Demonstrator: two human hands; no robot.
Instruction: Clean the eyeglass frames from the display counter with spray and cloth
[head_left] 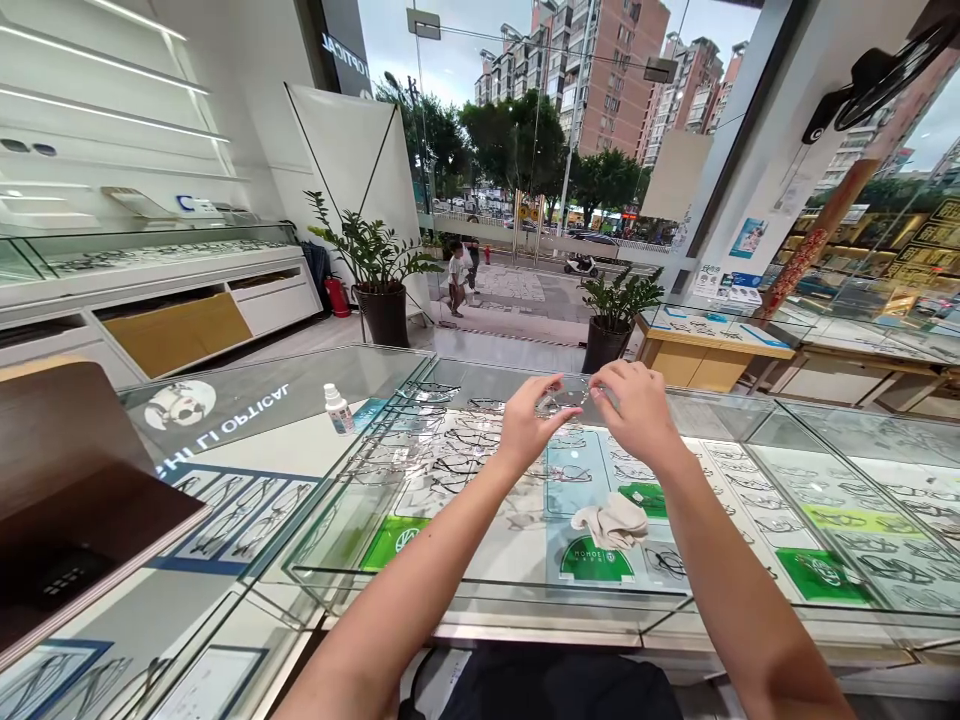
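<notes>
A pair of eyeglasses [564,397] with thin, light rims is held up above the glass counter, between my two hands. My left hand [531,418] pinches its left side with thumb and fingers. On the other side, the fingers of my right hand [632,402] are closed on the frame near its right end. Below and nearer to me, a crumpled beige cloth [611,522] lies on the glass top, apart from both hands. Rows of eyeglasses [457,465] show inside the case under my left forearm.
A small white bottle [338,411] stands on the counter to the left. The glass display counter [487,582] runs across in front of me. At far left is a dark brown panel [82,480]. Potted plants [384,300] stand by the glass front, with people walking outside.
</notes>
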